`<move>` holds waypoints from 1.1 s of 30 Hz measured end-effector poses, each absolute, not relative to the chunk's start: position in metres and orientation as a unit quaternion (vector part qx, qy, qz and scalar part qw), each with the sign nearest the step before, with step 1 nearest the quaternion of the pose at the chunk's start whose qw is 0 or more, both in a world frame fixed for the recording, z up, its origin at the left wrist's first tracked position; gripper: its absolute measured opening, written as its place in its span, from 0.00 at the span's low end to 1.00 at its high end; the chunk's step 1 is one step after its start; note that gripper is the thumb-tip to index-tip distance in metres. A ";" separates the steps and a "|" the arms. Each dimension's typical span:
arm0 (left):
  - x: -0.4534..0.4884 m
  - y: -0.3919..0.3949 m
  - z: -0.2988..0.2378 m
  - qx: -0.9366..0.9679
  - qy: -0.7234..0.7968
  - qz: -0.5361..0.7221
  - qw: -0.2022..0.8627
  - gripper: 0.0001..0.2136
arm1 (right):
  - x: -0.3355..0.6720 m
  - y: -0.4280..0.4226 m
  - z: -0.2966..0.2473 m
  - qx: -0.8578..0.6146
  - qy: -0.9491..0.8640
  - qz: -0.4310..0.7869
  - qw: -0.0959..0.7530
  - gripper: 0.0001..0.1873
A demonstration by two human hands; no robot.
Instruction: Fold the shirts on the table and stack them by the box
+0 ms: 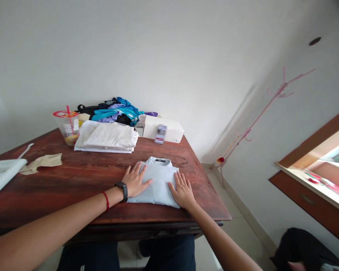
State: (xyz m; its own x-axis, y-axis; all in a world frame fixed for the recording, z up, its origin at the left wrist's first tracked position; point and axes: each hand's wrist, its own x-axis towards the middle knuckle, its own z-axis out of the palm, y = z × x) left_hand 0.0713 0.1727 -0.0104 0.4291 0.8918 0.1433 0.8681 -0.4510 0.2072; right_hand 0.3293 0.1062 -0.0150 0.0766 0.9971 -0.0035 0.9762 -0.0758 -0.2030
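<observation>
Near the front edge of the bench (101, 173), toward its right side, there's a folded pale blue shirt (157, 180), collar facing the far side. Left hand (135, 181) is lying on the shirt's left part, fingers spread, and the right hand (183, 190) is flat along its right edge, fingers slightly parted. Farther back to the left you've got a stack of folded white cloth (110, 137), with a lidded cup (68, 130) beside it. White box (172, 130) sits at the far right, messy clothes pile (124, 113) behind the stack.
</observation>
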 end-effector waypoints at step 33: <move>0.126 0.189 0.013 0.933 0.283 0.167 0.145 0.25 | 0.261 0.149 -0.006 -0.572 -0.793 0.100 0.185 0.35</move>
State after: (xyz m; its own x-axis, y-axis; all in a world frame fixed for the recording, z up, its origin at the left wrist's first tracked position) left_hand 0.1255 0.1885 0.0132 0.7837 0.5772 0.2293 0.4807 -0.7975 0.3646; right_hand 0.2610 0.1488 -0.0057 -0.2766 0.9444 0.1777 0.8702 0.3246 -0.3706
